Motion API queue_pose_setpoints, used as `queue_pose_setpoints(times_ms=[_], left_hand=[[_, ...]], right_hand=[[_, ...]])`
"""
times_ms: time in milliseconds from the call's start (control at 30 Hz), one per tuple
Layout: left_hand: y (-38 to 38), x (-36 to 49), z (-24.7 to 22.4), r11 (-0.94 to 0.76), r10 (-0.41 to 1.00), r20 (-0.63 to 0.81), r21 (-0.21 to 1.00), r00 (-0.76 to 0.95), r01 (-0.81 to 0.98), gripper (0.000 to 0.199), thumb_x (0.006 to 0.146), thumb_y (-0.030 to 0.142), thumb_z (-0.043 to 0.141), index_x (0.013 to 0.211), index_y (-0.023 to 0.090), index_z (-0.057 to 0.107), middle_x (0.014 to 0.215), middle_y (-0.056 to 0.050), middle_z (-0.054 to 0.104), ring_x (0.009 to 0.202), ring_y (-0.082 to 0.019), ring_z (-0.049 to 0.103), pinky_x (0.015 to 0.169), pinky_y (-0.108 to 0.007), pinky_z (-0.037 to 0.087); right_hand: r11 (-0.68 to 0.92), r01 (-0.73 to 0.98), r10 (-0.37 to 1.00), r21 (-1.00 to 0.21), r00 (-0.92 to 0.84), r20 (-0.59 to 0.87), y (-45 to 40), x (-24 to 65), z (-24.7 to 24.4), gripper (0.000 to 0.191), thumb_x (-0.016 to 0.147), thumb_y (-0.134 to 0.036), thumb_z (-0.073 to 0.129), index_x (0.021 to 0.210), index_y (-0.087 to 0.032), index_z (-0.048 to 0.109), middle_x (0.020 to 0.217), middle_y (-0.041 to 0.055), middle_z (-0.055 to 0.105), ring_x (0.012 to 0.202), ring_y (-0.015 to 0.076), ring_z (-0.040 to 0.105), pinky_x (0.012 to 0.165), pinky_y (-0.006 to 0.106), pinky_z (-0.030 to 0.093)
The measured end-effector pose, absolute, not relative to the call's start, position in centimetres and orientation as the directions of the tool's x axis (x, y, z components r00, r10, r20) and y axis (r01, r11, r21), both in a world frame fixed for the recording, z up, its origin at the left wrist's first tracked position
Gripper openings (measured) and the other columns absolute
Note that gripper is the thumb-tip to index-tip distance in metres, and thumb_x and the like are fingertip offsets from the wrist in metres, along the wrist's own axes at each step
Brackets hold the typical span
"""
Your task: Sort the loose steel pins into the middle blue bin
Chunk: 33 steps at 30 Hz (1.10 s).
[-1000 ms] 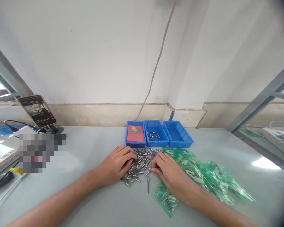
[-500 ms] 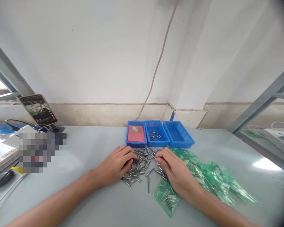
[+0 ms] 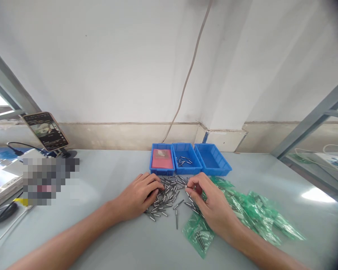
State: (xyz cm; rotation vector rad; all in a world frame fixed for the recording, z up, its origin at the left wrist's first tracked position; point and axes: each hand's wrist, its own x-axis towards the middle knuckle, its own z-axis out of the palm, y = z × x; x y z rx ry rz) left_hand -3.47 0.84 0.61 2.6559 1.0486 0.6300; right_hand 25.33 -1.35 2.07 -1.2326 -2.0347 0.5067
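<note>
Loose metal pins [image 3: 169,193], each with bright and darker stretches, lie in a heap on the grey table between my hands. My left hand [image 3: 142,195] rests against the heap's left side, fingers curled and thumb bent in; whatever lies under its fingertips is hidden. At the heap's right side, the thumb and forefinger of my right hand [image 3: 210,197] pinch the end of one small metal pin. Beneath that wrist is a small green-tinted plastic bag [image 3: 198,236] with several pins in it. More green bags [image 3: 250,212] of pins spread out to the right.
Three blue bins stand behind the heap: the left bin [image 3: 162,172] holds a red sheet, the middle bin [image 3: 190,170] a few pins, the right bin [image 3: 214,159] shows a bare floor. A phone [image 3: 46,131] on a stand and cables are at left. A wall rises behind.
My right hand has shifted slightly right, its forefinger arching more above the thumb. My left hand, the bins and the bags look the same.
</note>
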Motion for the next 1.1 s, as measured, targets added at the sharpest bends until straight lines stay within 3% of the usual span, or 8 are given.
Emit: queue_pose_setpoints(times_ms=[167, 567, 800, 1100], left_hand=[[0.96, -3.47, 0.6, -0.721, 0.691, 0.306, 0.353, 0.655, 0.596, 0.023, 0.112, 0.015, 0.045, 0.123, 0.023, 0.064, 0.125, -0.008, 0.067, 0.111, -0.024, 0.062, 0.099, -0.04, 0.051], [0.96, -3.52, 0.51, -0.724, 0.688, 0.306, 0.355, 0.658, 0.591, 0.022, 0.112, 0.016, 0.045, 0.123, 0.023, 0.063, 0.125, -0.007, 0.066, 0.111, -0.024, 0.061, 0.099, -0.04, 0.049], [1.0, -3.52, 0.4, -0.719, 0.693, 0.299, 0.357, 0.656, 0.596, 0.023, 0.112, 0.016, 0.045, 0.123, 0.023, 0.063, 0.125, -0.007, 0.066, 0.111, -0.024, 0.061, 0.099, -0.04, 0.049], [0.94, -3.51, 0.52, -0.721, 0.69, 0.309, 0.366, 0.654, 0.588, 0.023, 0.112, 0.016, 0.045, 0.124, 0.023, 0.063, 0.125, -0.008, 0.066, 0.111, -0.024, 0.061, 0.099, -0.04, 0.05]], right_hand=[[0.479, 0.606, 0.878, -0.636, -0.32, 0.356, -1.39, 25.27, 1.98, 0.013, 0.106, -0.017, 0.056, 0.097, -0.027, 0.057, 0.096, 0.002, 0.062, 0.082, 0.0202, 0.059, 0.069, 0.031, 0.048], [0.496, 0.59, 0.867, -0.637, -0.306, 0.392, -1.45, 25.32, 2.17, 0.012, 0.109, -0.025, 0.057, 0.098, -0.026, 0.06, 0.096, 0.0031, 0.062, 0.079, 0.0193, 0.059, 0.063, 0.028, 0.049], [0.591, 0.544, 0.804, -0.595, -0.337, 0.49, -1.22, 25.51, 1.89, 0.017, 0.113, -0.022, 0.049, 0.106, -0.026, 0.064, 0.097, 0.0035, 0.065, 0.09, 0.0213, 0.063, 0.079, 0.033, 0.051], [0.61, 0.529, 0.788, -0.59, -0.331, 0.519, -1.15, 25.5, 1.7, 0.019, 0.114, -0.02, 0.046, 0.109, -0.026, 0.064, 0.099, 0.0042, 0.066, 0.092, 0.0221, 0.064, 0.081, 0.033, 0.05]])
